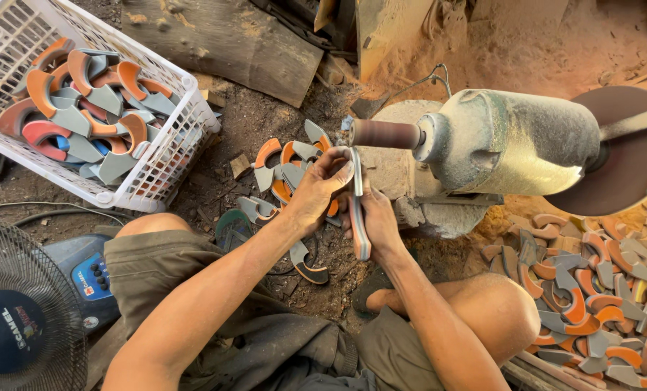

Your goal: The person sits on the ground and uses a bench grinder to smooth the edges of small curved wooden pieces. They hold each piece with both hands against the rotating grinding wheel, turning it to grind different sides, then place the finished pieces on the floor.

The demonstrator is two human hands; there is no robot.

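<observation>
At the far left a white plastic basket holds a heap of curved grey and orange layered pieces, and a fan guard fills the lower corner. More of the same curved pieces lie loose on the dirt floor just beyond the hands.

The left hand comes in along a forearm that slants up and to the right; its grip is closed on the upper end of a curved layered strip, fingertips curled over the top. The right hand sits just beside it, lower and to the right, its grip closed round the strip's lower half from behind. The strip's long axis runs nearly upright in the view, edge-on to the camera. Its top end lies just below and left of the brown sanding drum, near it but apart; the left hand is the nearer one.

The drum projects leftward from a dusty grey motor housing. Another pile of pieces lies at the right.
</observation>
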